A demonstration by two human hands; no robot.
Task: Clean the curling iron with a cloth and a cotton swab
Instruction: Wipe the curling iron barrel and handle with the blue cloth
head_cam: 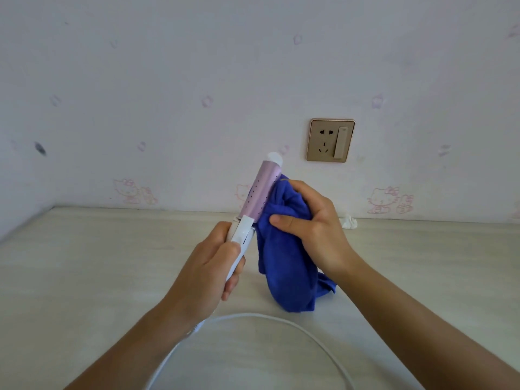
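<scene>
Two hands were busy, and both were full. Nearest to you, the white cord (281, 319) made a big loop over the tabletop (84, 263). Just past it, your left hand (208, 266) was wrapped round the white handle (239, 246) of the curling iron (247, 225).

The curling iron was up in the air above the tabletop. Its long way ran from your left hand up and away from you, leaning a little to the right. The white tip (274, 159) was highest and farthest.

Your right hand (312, 229) was on the right side of the pink barrel (260, 192). Its fingers were curled round a bunched blue cloth (287, 266). The cloth pressed on the right side of the barrel, most of the way up, and its loose end hung down toward the tabletop.

So your right hand was the one nearer the barrel. The bare pink side faced left, away from the cloth. I think the next wipe had to slide along that long line. The left hand would then need to turn the handle to bring the bare side round.

I saw no cotton swab. Far back, a gold socket (330, 140) sat on the wall with nothing plugged in.
</scene>
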